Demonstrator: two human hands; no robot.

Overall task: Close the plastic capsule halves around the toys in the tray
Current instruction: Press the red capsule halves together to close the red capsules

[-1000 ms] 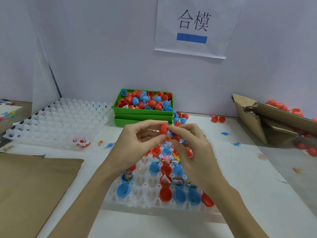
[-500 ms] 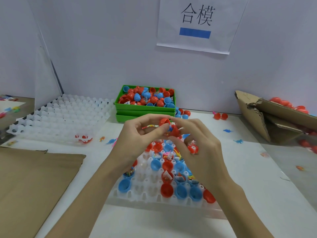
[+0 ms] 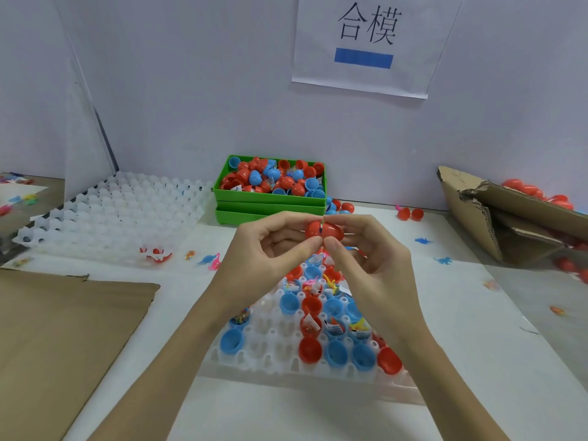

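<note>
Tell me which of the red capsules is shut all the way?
The red capsule pinched between both hands, left and right, above the tray. Its halves meet; the tray's capsules are open cups.

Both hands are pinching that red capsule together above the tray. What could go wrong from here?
1. The red capsule is pinched only at fingertips by the left hand and right hand; if it slips, it may drop onto the tray and knock toys out of the open halves below.
2. A seam still shows between its halves, so it may not be fully snapped and could reopen.
3. The forearms hover over the tray's filled cups and could brush them.
</note>
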